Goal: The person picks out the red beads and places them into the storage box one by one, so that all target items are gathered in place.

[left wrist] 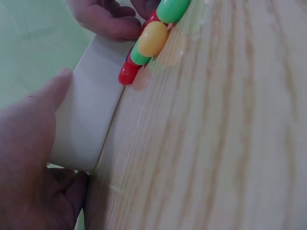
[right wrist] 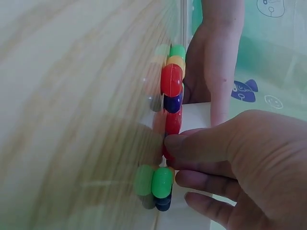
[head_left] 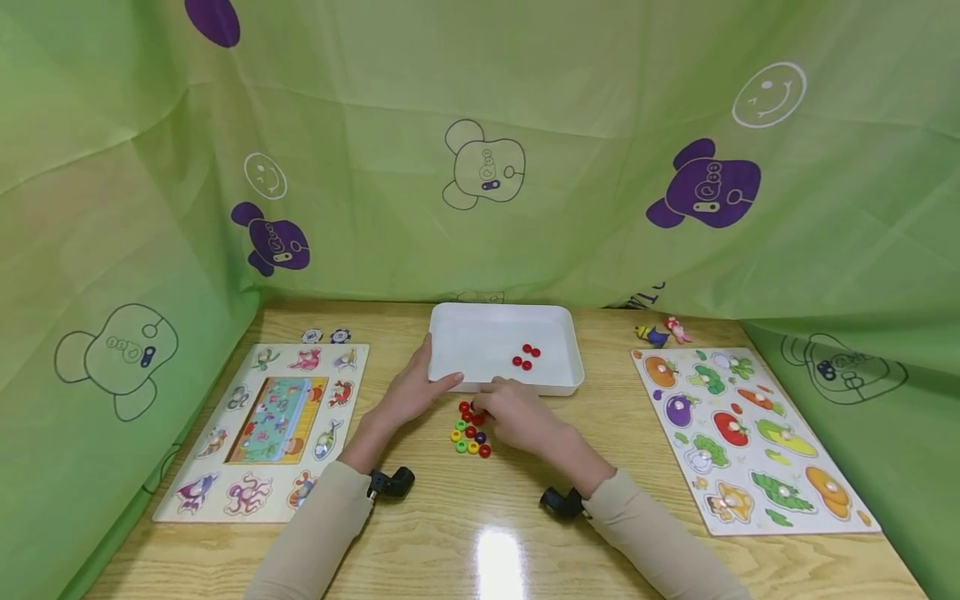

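Nearest the camera, two beige sleeves [head_left: 322, 533] come in over the front edge of the wooden tabletop [head_left: 450, 542]. The left hand [head_left: 408, 393] grips the front left corner of the white tray [head_left: 450, 333], thumb lying along its near wall and fingers tucked round the corner. The right hand [head_left: 517, 415] rests curled at the top of a cluster of small beads [head_left: 470, 433], its fingertips pinching a red bead [right wrist: 168, 152] just beside the tray's front wall. The beads are glossy, rounded rings in red, green, yellow and dark blue, packed touching one another mid-table, in front of the tray. Four red beads [head_left: 527, 357] lie inside the tray. An animal peg puzzle [head_left: 273, 425] lies toward the left edge and a vegetable peg puzzle [head_left: 750, 437] toward the right edge.
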A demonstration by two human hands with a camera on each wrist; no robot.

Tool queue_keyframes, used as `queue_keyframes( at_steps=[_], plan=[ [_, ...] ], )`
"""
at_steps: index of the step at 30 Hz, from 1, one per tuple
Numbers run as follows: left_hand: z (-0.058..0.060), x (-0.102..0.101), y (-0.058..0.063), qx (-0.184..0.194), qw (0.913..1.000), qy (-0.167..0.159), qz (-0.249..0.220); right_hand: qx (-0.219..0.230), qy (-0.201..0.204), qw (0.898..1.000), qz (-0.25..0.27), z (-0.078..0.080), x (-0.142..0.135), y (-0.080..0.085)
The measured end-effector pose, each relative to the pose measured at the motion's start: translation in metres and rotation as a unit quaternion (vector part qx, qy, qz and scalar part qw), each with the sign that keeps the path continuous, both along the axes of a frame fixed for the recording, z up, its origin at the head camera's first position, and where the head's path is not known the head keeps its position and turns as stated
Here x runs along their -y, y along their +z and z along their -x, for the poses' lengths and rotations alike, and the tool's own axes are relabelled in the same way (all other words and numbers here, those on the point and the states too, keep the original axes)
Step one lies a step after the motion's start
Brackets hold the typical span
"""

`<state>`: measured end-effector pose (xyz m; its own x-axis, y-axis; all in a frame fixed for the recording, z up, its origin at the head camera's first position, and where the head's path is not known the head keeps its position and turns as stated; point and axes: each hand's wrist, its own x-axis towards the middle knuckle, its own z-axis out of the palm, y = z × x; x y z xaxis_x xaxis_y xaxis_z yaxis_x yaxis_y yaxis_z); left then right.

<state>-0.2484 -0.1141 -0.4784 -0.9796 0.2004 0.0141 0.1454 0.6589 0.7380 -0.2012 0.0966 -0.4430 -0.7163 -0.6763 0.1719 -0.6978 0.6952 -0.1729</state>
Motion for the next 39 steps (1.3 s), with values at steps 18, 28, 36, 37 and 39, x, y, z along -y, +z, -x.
queue_keyframes(
  at_steps=[18,28,36,37,39],
  plan=[
    [-0.001,0.003,0.001,-0.001,1.0,0.006,0.002,-0.013,-0.114,0.991,0.066,0.031,-0.035,0.029],
    [-0.002,0.002,0.0,0.002,1.0,0.002,0.0,0.037,-0.217,0.974,0.052,0.059,-0.065,0.003],
    [0.0,0.0,0.0,-0.007,1.0,0.004,0.0,0.058,-0.233,0.968,0.068,0.065,-0.072,-0.002],
    [0.0,0.0,-0.001,-0.008,1.0,0.004,0.0,0.059,-0.233,0.968,0.069,0.065,-0.072,-0.001],
    [0.001,-0.001,-0.001,-0.009,1.0,0.004,-0.001,0.06,-0.234,0.968,0.073,0.064,-0.073,0.001]
  ],
)
